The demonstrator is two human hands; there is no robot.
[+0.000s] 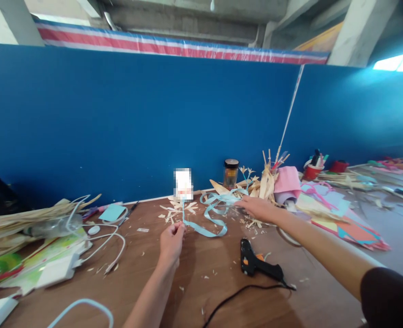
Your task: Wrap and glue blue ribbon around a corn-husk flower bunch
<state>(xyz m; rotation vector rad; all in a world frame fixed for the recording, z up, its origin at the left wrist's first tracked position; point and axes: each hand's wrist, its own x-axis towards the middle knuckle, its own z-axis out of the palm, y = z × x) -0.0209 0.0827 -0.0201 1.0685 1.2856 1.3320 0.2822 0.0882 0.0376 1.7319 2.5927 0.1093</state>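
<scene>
My left hand is closed, with thumb and index finger pinching one end section of a light blue ribbon. From that pinch a thin pale blue strand runs up toward a blurred white patch by the wall. The ribbon curls across the brown table to a loose heap on the right. There my right hand has its fingertips together on the heaped ribbon, beside the dry husks. A black glue gun lies on its side between my forearms, its cord trailing toward me.
A dark-lidded jar stands by the blue partition. Dry corn husks, a pink roll and a red pen cup are to its right. White cables, a power adapter and a clear bottle lie left.
</scene>
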